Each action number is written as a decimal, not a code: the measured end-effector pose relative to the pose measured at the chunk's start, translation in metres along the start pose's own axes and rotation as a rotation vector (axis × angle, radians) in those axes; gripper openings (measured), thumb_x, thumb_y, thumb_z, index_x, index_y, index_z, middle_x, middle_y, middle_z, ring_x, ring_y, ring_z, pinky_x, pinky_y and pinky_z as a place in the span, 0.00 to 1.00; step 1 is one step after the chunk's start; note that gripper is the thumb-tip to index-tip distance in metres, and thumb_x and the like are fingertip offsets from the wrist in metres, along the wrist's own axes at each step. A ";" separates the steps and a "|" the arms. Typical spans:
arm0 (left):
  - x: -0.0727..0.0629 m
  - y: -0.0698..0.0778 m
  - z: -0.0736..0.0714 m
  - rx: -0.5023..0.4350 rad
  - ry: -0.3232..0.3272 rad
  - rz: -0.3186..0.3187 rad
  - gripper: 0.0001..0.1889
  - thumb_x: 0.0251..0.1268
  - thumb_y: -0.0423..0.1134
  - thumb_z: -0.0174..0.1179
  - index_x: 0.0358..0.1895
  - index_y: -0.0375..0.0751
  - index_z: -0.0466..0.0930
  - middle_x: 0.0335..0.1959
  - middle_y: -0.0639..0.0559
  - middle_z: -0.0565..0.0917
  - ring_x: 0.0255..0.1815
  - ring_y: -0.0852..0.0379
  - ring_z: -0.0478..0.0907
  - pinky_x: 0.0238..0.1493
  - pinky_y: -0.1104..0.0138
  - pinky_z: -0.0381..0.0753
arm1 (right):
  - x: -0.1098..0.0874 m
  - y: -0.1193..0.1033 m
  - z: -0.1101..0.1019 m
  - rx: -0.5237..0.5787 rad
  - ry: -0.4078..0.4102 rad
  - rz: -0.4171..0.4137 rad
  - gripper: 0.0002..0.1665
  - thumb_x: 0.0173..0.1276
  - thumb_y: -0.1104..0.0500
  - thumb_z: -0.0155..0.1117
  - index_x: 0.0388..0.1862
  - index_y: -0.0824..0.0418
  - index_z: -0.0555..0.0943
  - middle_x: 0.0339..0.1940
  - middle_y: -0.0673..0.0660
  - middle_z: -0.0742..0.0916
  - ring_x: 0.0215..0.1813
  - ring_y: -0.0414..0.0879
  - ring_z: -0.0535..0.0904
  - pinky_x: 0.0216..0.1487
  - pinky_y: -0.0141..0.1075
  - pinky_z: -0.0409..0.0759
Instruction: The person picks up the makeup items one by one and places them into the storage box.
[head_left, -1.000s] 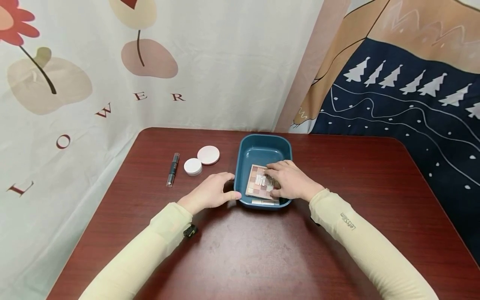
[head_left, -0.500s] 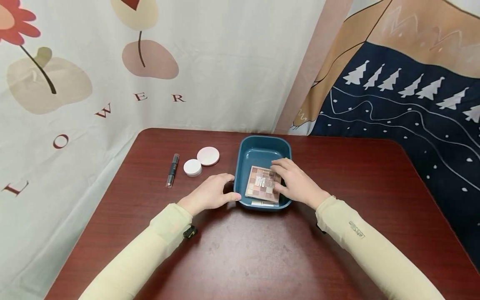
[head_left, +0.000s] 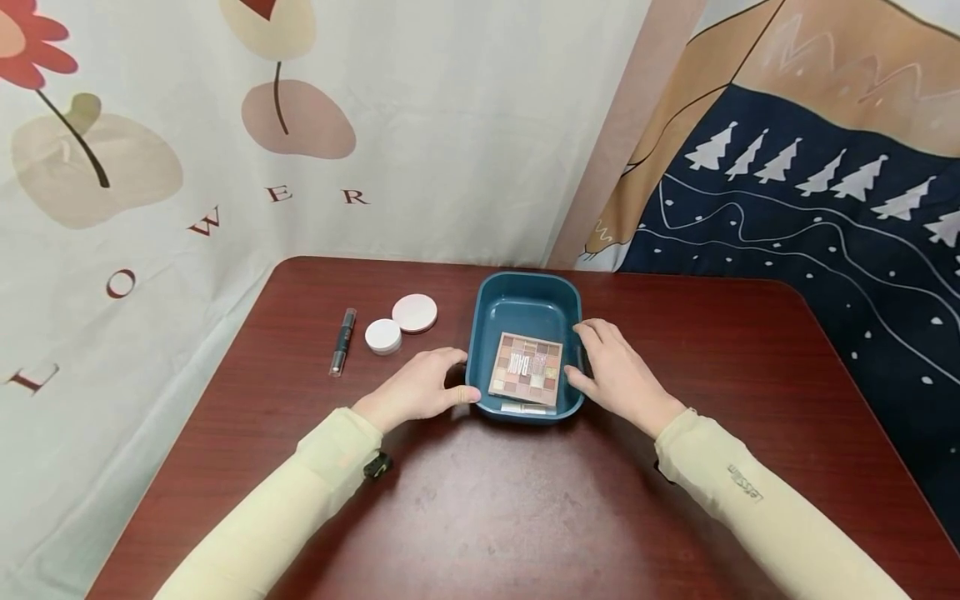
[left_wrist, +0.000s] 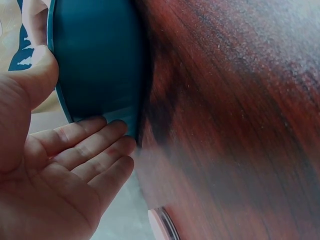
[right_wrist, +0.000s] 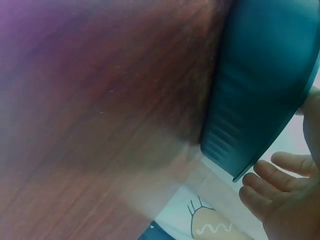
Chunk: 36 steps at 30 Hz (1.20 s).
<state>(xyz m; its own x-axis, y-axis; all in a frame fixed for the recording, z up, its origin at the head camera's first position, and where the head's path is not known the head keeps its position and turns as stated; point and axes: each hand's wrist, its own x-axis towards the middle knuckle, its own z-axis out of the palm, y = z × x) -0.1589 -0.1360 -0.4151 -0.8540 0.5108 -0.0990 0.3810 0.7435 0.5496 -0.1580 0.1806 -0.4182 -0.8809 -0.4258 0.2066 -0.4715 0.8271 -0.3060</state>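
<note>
A blue rectangular bin (head_left: 525, 310) holds an eyeshadow palette (head_left: 527, 369) with a grid of coloured squares and lettering. A slim pale item (head_left: 528, 409) shows partly from under the palette, along the bin's near end. My left hand (head_left: 420, 385) is at the bin's left side, its fingers straight along the outer wall (left_wrist: 97, 60) and its thumb at the rim. At the right rim is my right hand (head_left: 617, 371), thumb over the edge and the other fingers loosely extended. Neither palm holds anything; the right wrist view shows those fingers beside the bin's outer wall (right_wrist: 250, 90).
Left of the bin on the dark red table (head_left: 480, 517) lie two round white cosmetic containers, a larger one (head_left: 414, 312) and a smaller one (head_left: 383, 336). A dark double-ended stick (head_left: 342, 342) lies farther left. Printed curtains (head_left: 450, 167) hang behind the table.
My right hand has lifted off the palette and moved right to the bin's rim, leaving the palette inside. The left hand has stayed at the left side.
</note>
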 end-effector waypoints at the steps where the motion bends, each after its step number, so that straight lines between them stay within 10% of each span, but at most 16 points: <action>1: 0.000 0.000 0.000 -0.003 -0.001 -0.001 0.29 0.69 0.49 0.69 0.64 0.32 0.78 0.61 0.39 0.83 0.63 0.44 0.79 0.67 0.51 0.76 | -0.001 0.000 0.000 0.003 0.000 0.006 0.37 0.68 0.53 0.71 0.68 0.73 0.71 0.64 0.69 0.77 0.65 0.61 0.73 0.65 0.54 0.79; 11: 0.001 0.001 -0.001 0.003 -0.004 -0.003 0.29 0.69 0.50 0.68 0.64 0.32 0.78 0.61 0.39 0.83 0.63 0.44 0.79 0.67 0.51 0.76 | -0.011 -0.002 -0.003 -0.001 -0.017 0.089 0.38 0.70 0.47 0.71 0.64 0.75 0.72 0.59 0.69 0.79 0.58 0.60 0.76 0.60 0.54 0.82; 21: 0.002 0.000 -0.002 0.033 0.003 0.014 0.29 0.69 0.50 0.68 0.64 0.32 0.78 0.60 0.39 0.83 0.62 0.43 0.80 0.66 0.51 0.77 | -0.014 -0.005 -0.007 -0.050 -0.105 0.122 0.26 0.72 0.44 0.69 0.43 0.69 0.83 0.32 0.58 0.82 0.32 0.48 0.76 0.34 0.42 0.83; 36: 0.001 0.001 -0.001 0.032 -0.002 0.004 0.30 0.69 0.50 0.68 0.64 0.31 0.78 0.61 0.38 0.83 0.63 0.43 0.80 0.67 0.51 0.76 | 0.000 -0.011 -0.025 0.095 -0.378 0.125 0.21 0.75 0.53 0.66 0.49 0.72 0.85 0.33 0.58 0.86 0.35 0.48 0.80 0.42 0.44 0.84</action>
<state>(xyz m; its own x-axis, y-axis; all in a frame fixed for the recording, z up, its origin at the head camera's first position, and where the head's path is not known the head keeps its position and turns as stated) -0.1600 -0.1356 -0.4138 -0.8516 0.5149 -0.0983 0.3959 0.7546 0.5233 -0.1522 0.1811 -0.3914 -0.8761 -0.4436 -0.1887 -0.3459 0.8511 -0.3948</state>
